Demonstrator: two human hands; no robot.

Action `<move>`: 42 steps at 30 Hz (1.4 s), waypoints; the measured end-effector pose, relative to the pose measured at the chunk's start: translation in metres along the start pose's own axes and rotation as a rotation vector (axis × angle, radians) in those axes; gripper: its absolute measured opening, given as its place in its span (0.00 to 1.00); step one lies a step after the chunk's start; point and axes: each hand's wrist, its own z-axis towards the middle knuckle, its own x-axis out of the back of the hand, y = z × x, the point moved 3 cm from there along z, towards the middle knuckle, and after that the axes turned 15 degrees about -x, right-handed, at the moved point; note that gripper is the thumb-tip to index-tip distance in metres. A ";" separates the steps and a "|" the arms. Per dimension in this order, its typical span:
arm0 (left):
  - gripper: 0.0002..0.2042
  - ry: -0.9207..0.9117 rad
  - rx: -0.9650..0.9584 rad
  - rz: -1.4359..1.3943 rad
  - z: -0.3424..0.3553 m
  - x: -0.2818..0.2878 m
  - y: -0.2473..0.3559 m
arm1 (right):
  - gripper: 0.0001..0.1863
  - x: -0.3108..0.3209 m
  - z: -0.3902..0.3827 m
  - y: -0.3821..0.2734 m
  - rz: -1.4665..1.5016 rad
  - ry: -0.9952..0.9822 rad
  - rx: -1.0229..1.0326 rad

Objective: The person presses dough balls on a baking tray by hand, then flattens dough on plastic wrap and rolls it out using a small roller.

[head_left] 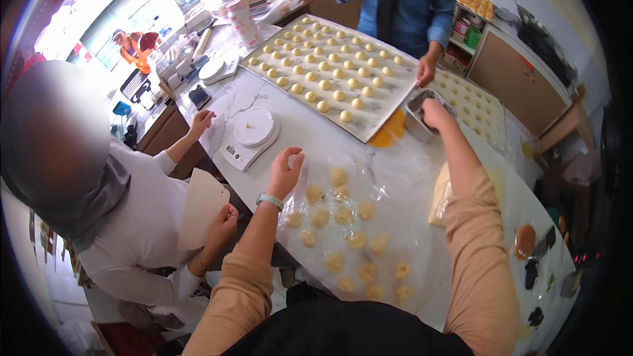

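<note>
R hand [433, 113] in grey rectangular metal tin [421, 134], beside shallow metal tray [390, 97]; fingers hidden, can't tell grip. L hand [285, 173] empty, loosely curled, nr white plastic scale [241, 155]. Risk: co-worker's hand [427, 70] shifts tray, cd knock tin.

The fingers of the person's bare right hand [435, 113] vanish inside a grey rectangular metal tin [419, 132], its contents unclear. A tan cloth sleeve [476, 231] blocks part of a pale-yellow slab [440, 198]. One tiny pale lump [247, 126] (too small to identify) sits on a white round-topped digital scale [242, 157]. The upper edge crops a denim-shirted co-worker [432, 0]; a white-topped co-worker's head [53, 125] is blurred.
</note>
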 end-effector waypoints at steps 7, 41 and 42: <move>0.11 -0.043 -0.305 0.248 -0.008 -0.006 -0.020 | 0.12 0.040 -0.027 -0.021 -0.031 -0.029 -0.054; 0.07 0.056 -0.220 0.147 0.003 0.008 -0.028 | 0.42 -0.078 -0.049 -0.135 -0.138 -0.107 0.506; 0.07 0.046 -0.214 0.158 0.002 0.009 -0.030 | 0.42 -0.077 -0.049 -0.137 -0.157 -0.121 0.511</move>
